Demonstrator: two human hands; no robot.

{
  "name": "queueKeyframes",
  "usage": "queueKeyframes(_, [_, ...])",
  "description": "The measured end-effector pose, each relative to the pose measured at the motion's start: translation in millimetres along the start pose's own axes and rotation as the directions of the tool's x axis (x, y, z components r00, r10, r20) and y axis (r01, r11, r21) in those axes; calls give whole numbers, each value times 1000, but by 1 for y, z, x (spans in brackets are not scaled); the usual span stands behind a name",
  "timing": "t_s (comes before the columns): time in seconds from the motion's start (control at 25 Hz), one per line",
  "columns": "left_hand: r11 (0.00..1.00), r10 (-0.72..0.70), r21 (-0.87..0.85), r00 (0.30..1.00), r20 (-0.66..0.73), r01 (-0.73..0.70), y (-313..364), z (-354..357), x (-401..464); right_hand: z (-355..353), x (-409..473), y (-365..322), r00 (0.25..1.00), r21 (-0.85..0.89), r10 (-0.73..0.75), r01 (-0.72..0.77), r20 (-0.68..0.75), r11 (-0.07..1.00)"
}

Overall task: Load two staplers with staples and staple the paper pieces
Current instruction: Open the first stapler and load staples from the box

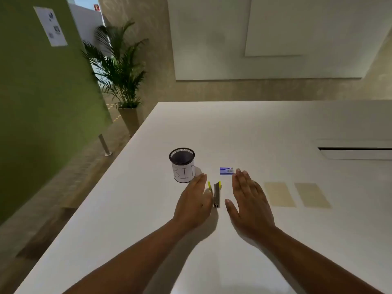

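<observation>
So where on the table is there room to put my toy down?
The white table is bare behind the black mesh cup and small blue staple box, and along its near edge around the forearms. It is crowded in the middle: left hand, yellow-and-grey stapler, right hand, then two tan paper pieces.

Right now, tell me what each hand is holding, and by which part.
Nothing is held. The left hand and right hand are open and flat, either side of the stapler lying on the table. The left hand partly hides the stapler's left edge.
</observation>
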State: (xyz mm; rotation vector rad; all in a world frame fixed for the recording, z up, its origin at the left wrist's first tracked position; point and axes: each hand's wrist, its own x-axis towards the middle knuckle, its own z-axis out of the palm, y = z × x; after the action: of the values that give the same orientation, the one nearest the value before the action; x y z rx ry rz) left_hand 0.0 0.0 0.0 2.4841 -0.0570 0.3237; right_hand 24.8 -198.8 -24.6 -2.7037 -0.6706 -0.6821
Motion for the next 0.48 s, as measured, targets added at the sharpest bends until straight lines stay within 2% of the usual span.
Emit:
queueKeyframes(0.2, [958, -177, -218, 983, 51, 184, -17, 12, -9, 11, -22, -4, 999, -19, -43, 43, 12, 999])
queueKeyframes(0.48, [901, -316, -344, 944, -98, 266, -16, 24, -27, 12, -26, -15, 991, 35, -128, 129, -39, 991])
